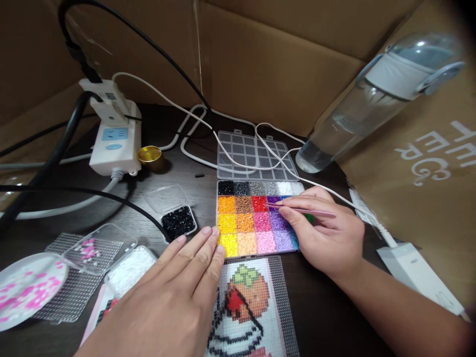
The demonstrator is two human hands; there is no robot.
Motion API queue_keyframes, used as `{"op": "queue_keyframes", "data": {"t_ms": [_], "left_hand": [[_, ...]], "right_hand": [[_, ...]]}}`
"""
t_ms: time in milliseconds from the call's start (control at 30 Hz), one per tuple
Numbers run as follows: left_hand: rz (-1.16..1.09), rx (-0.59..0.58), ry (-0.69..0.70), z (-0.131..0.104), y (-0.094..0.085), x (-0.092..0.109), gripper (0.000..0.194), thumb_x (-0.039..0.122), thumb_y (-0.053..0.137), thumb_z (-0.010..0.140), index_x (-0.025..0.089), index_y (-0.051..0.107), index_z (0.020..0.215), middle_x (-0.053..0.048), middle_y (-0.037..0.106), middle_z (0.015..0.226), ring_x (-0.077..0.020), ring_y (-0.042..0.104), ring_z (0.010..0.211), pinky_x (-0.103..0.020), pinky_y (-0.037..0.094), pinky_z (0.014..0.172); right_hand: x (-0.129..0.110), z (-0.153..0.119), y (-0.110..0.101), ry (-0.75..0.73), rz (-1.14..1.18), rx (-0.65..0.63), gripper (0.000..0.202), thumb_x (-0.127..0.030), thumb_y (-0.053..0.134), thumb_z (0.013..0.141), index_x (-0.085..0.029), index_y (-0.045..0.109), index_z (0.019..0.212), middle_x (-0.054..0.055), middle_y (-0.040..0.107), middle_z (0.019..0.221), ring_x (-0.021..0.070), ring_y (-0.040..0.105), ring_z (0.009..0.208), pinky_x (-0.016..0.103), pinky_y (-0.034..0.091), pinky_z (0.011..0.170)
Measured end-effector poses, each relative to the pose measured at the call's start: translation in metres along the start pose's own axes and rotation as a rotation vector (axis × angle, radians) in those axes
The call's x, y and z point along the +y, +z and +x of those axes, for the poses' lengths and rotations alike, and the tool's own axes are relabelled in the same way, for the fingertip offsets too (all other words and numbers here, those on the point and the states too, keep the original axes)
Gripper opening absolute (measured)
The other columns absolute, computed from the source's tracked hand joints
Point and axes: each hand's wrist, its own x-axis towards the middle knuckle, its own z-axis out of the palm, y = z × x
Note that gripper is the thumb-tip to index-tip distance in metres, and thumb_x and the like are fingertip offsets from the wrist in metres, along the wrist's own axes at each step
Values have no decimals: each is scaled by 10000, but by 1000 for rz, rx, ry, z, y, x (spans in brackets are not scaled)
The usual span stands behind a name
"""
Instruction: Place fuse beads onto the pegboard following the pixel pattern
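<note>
Item, my right hand (327,235): pinched pink tweezers (316,209), tips at the red beads (259,203); whether they gripped one, I could not tell. Item, my left hand (182,297): lay flat, fingers extended, at the bead case (253,256). Case: open, just beyond the pegboard (285,302). Handling: a light squeeze seemed best.

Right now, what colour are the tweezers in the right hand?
The tweezers are pink, seen best in the head view.

Bead case (260,255) (lid (241,144) behind) lies beyond the pegboard (284,302).
</note>
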Motion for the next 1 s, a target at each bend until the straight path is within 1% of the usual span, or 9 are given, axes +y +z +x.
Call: {"op": "queue_keyframes", "data": {"t_ms": [233, 500, 633, 800, 1000], "left_hand": [[14, -10, 0, -1, 0, 0, 576, 202, 519, 807, 124, 570, 1376, -138, 558, 1465, -284, 457, 1408, -429, 180, 1225], [15, -21, 3, 0, 0, 1, 576, 208, 517, 809, 120, 568, 1375, -141, 554, 1469, -285, 455, 1410, -425, 159, 1231], [8, -9, -6, 0, 0, 1, 569, 210, 520, 817, 128, 567, 1378, -138, 548, 1475, -283, 466, 1402, -429, 196, 1224], [5, -12, -7, -2, 0, 0, 559, 222, 523, 832, 122, 565, 1381, -144, 538, 1482, -291, 451, 1413, -435, 170, 1230], [13, 4, -12, 0, -1, 1, 546, 225, 506, 855, 113, 563, 1386, -157, 550, 1467, -301, 498, 1374, -456, 257, 1192]], "right_hand": [[2, 1, 1, 21, 13, -22, 154, -120, 705, 849, -254, 780, 863, 30, 756, 769, 193, 653, 717, 352, 548, 624], [2, 0, 1, 29, 25, -32, 148, -109, 718, 835, -239, 785, 858, 35, 760, 772, 184, 650, 701, 341, 549, 612], [2, 0, 2, 44, 40, -36, 144, -120, 729, 831, -246, 789, 863, 35, 771, 790, 184, 652, 702, 346, 558, 613], [4, 1, 3, 60, 50, -39, 147, -124, 731, 828, -254, 793, 856, 32, 774, 791, 182, 657, 699, 341, 564, 608], [4, 0, 3, 89, 61, -57, 145, -109, 729, 826, -233, 799, 854, 35, 767, 784, 168, 650, 685, 325, 556, 604]]}}
